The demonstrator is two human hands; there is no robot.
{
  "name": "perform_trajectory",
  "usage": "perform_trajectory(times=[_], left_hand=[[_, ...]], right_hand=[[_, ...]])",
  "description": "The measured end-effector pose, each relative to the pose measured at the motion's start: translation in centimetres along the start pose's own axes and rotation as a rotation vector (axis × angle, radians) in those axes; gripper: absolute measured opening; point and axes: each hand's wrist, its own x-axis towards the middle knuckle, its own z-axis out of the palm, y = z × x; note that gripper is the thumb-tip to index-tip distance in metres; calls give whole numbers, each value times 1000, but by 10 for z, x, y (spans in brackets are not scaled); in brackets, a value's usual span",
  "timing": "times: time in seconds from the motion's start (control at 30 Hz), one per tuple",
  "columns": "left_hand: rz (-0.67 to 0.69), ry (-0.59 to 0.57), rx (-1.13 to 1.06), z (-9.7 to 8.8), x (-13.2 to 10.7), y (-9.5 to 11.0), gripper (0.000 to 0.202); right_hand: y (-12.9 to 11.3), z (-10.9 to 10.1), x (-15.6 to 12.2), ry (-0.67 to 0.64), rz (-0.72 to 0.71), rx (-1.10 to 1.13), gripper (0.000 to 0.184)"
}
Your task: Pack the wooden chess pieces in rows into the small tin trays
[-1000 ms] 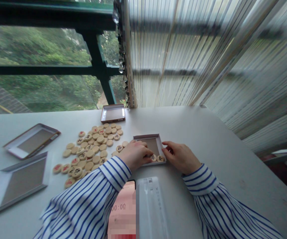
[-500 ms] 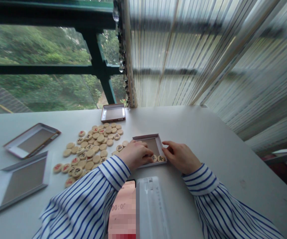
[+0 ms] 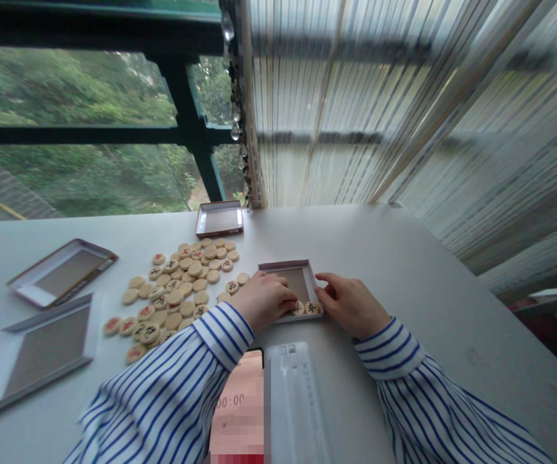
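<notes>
My left hand (image 3: 264, 298) reaches over a shallow open box (image 3: 313, 281), fingers bent down inside it. Its fingertips are closed at a round wooden xiangqi piece (image 3: 298, 309) near the front wall. Beside that piece, in the front right corner, lies a second xiangqi piece (image 3: 311, 309); both bear black characters. What lies under my left palm is hidden. At the box's right wall, my right hand (image 3: 353, 304) rests with fingers apart, the tips against or very near the outside of the rim. A large heap of xiangqi pieces (image 3: 175, 297) spreads left of the box.
Three more shallow trays lie around the heap: a grey one (image 3: 51, 345), a brown-edged one (image 3: 73, 265) and a small one (image 3: 219, 219) by the window. In front are a phone (image 3: 237, 399) and a whitish translucent case (image 3: 297, 399) on the white table (image 3: 404, 258).
The xiangqi piece at my left fingertips has turned and shifted slightly, its character now at another angle. The box has moved very slightly. My right hand stays in place.
</notes>
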Motion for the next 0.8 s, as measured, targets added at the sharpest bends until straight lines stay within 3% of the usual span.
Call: perform_trajectory(times=[0.8], left_hand=[[29, 16, -18, -2, -2, 1, 29]], right_hand=[[-3, -2, 1, -14, 9, 3, 32]])
